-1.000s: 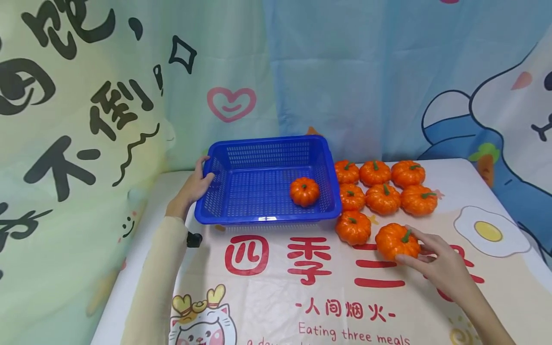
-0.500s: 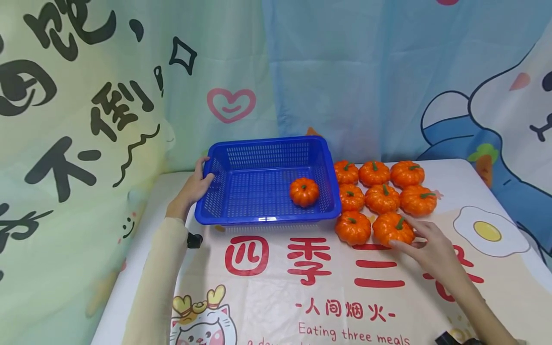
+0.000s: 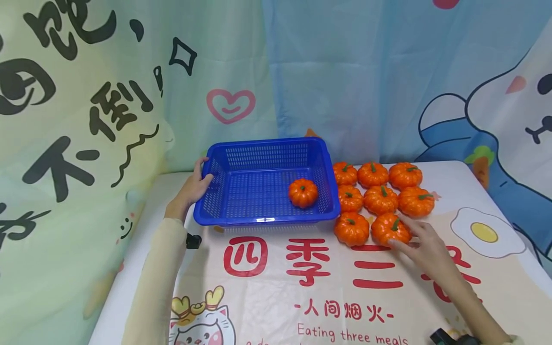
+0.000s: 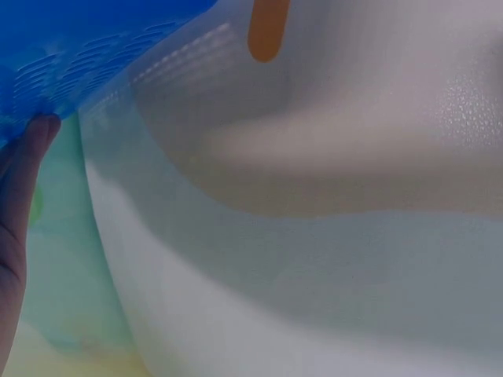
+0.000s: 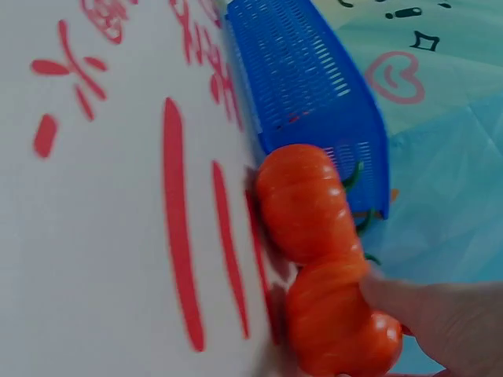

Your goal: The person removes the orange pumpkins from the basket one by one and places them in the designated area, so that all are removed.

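A blue plastic basket [image 3: 263, 221] stands at the back of the table with one small orange pumpkin [image 3: 303, 193] inside, toward its right end. My left hand [image 3: 191, 189] grips the basket's left rim; part of that hand shows against the blue side in the left wrist view. My right hand [image 3: 427, 247] holds another pumpkin [image 3: 390, 230] from its right side, thumb in front and fingers behind near the green stem. This pumpkin sits on the table, beside a front-row pumpkin [image 3: 351, 229]. In the right wrist view the thumb rests on the held pumpkin [image 5: 334, 314].
Several more pumpkins stand in rows right of the basket, such as a middle one [image 3: 380, 200] and a back right one [image 3: 405, 175]. A printed cloth [image 3: 323, 306] covers the table. A patterned curtain [image 3: 327, 96] hangs close behind.
My right hand has moved the pumpkin back and slightly left, lowering it into line beside the front-row pumpkin. The left hand and basket have stayed in place.
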Available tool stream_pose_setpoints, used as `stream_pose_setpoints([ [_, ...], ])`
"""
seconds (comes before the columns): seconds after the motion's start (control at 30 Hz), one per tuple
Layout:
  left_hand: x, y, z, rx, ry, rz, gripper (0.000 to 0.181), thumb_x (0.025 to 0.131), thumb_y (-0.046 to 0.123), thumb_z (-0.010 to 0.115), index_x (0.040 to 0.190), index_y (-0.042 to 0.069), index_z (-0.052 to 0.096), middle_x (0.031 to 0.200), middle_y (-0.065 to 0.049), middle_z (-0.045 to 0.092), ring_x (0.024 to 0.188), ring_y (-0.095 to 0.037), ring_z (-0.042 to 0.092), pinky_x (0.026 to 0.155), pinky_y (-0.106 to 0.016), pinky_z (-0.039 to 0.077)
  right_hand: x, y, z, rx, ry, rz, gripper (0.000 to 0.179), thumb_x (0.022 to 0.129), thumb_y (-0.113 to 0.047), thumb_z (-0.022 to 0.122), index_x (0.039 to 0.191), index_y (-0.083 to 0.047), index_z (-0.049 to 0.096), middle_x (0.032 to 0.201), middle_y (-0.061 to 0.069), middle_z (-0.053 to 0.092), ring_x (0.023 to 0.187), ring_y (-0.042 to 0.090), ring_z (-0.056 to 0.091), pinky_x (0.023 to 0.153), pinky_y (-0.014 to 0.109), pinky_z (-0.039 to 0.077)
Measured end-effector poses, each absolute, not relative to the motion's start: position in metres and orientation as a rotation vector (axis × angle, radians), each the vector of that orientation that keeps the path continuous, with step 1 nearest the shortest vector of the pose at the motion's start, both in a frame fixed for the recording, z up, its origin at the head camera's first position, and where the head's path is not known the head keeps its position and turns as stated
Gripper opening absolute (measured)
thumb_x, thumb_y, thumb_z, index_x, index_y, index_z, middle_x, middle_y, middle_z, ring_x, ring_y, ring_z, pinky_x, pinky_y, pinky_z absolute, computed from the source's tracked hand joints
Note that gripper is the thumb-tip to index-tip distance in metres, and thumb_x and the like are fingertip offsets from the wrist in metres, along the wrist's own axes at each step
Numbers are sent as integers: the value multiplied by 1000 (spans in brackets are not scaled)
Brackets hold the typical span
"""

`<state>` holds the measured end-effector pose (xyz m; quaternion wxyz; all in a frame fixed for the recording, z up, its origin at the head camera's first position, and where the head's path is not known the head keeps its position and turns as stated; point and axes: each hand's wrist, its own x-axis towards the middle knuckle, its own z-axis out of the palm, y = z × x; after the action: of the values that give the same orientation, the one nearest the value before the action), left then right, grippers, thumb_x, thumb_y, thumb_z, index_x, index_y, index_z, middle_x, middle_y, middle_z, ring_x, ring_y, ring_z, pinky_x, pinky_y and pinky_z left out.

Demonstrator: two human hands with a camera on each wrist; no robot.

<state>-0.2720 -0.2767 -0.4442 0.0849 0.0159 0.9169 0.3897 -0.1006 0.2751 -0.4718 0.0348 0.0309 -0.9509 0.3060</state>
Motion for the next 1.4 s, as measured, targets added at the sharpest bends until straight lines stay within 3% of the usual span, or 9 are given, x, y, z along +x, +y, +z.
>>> stream_pose_setpoints([
  [0.43,-275,-278,-448,49,2742,1166,63,99,29,32,154,24,1,144,-33,38,111,-46,52,104,-61,36,-106,285,-480,31,-3080,1058,73,95,-39,58,152,-7,27,136,36,37,118,51,42,84,59,52],
  [0.67,-274,-276,-445,42,2743,1160,63,100,28,32,154,24,2,146,-33,37,116,-47,50,107,-62,32,-103,281,-474,49,-2915,1087,72,93,-30,63,151,-4,29,140,36,34,121,52,38,86,67,46],
  [0.73,-274,-276,-445,42,2741,1160,63,99,28,32,154,24,2,146,-33,36,116,-47,50,107,-62,33,-101,278,-467,70,-2828,1071,72,91,-27,66,150,-6,32,143,32,34,125,44,39,91,49,53],
  [0.87,-274,-276,-445,37,2741,1155,63,99,29,32,154,24,1,147,-33,35,119,-48,49,107,-63,32,-94,265,-447,184,-2724,1152,66,88,-18,69,147,-9,40,142,23,41,124,-1,42,84,4,42],
  [0.9,-274,-276,-445,33,2743,1152,63,100,29,32,154,24,1,147,-33,35,120,-48,49,108,-63,32,-92,260,-442,222,-2724,1200,64,88,-16,69,146,-10,42,142,21,42,120,-11,40,81,-3,37],
  [0.97,-274,-276,-444,28,2742,1150,63,100,29,32,154,25,0,148,-33,35,121,-48,48,108,-63,31,-89,251,-430,278,-2753,1291,61,89,-16,69,144,-11,44,142,20,43,112,-23,35,79,-2,40],
  [1.03,-273,-276,-444,29,2744,1150,63,100,29,32,154,25,1,147,-33,35,120,-49,49,107,-63,32,-86,242,-419,323,-2801,1373,59,90,-18,67,144,-12,45,142,19,44,120,-14,41,79,2,44],
  [1.2,-273,-277,-445,43,2751,1165,62,99,28,33,154,23,4,142,-34,40,111,-46,53,103,-61,36,-86,223,-398,407,-2913,1521,57,93,-23,64,145,-15,44,145,15,45,129,32,47,83,21,55],
  [1.4,-273,-276,-444,50,2747,1191,61,99,26,34,153,22,6,142,-35,41,112,-47,53,103,-60,37,-92,208,-391,494,-2969,1509,56,93,-26,63,144,-11,46,149,18,41,134,40,41,89,42,54],
])
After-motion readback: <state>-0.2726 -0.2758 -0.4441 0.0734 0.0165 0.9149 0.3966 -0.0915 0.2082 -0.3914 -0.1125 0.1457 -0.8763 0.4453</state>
